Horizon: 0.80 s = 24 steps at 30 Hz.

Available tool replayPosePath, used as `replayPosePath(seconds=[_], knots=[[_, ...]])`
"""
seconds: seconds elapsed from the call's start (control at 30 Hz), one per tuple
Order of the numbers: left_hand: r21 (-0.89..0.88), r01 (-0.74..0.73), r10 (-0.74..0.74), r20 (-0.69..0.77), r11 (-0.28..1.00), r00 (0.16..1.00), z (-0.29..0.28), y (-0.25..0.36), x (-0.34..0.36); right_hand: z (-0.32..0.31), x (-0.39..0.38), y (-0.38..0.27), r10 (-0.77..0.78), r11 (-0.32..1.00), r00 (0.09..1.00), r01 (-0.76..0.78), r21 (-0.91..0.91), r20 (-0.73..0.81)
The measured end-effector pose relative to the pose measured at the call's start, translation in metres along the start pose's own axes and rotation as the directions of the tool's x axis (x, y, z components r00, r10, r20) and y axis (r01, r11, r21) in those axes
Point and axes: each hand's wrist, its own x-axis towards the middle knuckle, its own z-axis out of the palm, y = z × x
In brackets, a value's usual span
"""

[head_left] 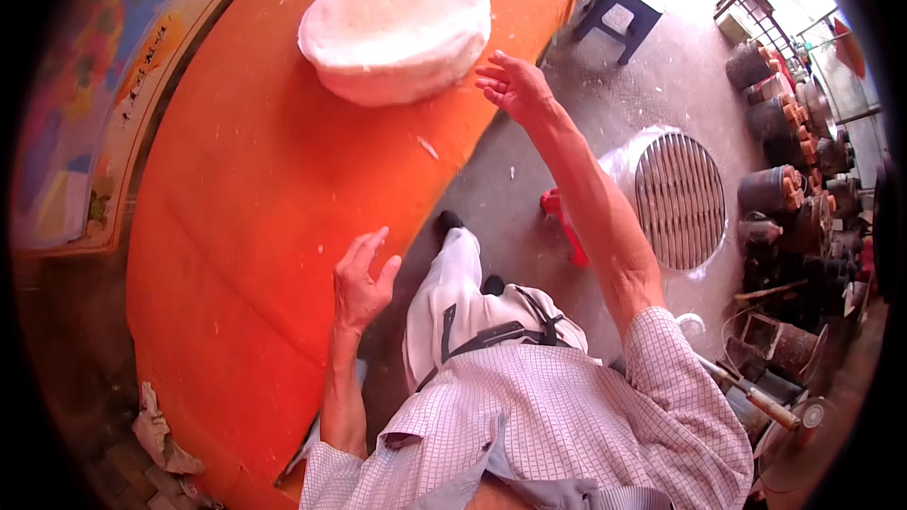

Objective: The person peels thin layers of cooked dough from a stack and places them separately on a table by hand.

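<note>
A thick, round white slab (397, 24) that looks like dough lies at the far end of the orange-covered table (255, 189). Just to the right of its edge, my right hand (515, 87) is held out with fingers apart and slightly bent, holding nothing. A small gap seems to separate the fingertips from the slab. My left hand (361, 281) is over the table's near right part, well short of the slab. Its thumb and fingers are spread, and it too is empty. Small white bits dot the orange cover, among them a longer scrap (427, 147).
Right of the table, a round slatted rack (680, 200) rests by a red object (567, 227) on the floor. A dark stool (619, 14) stands farther back. Several dark cylinders (770, 189) are stacked along the right side. A crumpled cloth (162, 430) hangs at the near left table edge.
</note>
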Motion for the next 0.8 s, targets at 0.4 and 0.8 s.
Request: replayPosePath(seconds=[0.4,0.8], knots=[[0.124,-0.233,0.252,-0.176,0.965,0.952,0.0,0.01,0.243,0.003,0.091,-0.031,0.186,0.955,0.98,-0.162,0.25,-0.075],[0.401,-0.178,0.171,0.055,0.899,0.984,0.057,0.008,0.35,0.029,0.071,-0.061,0.193,0.939,0.98,-0.199,0.279,0.048]])
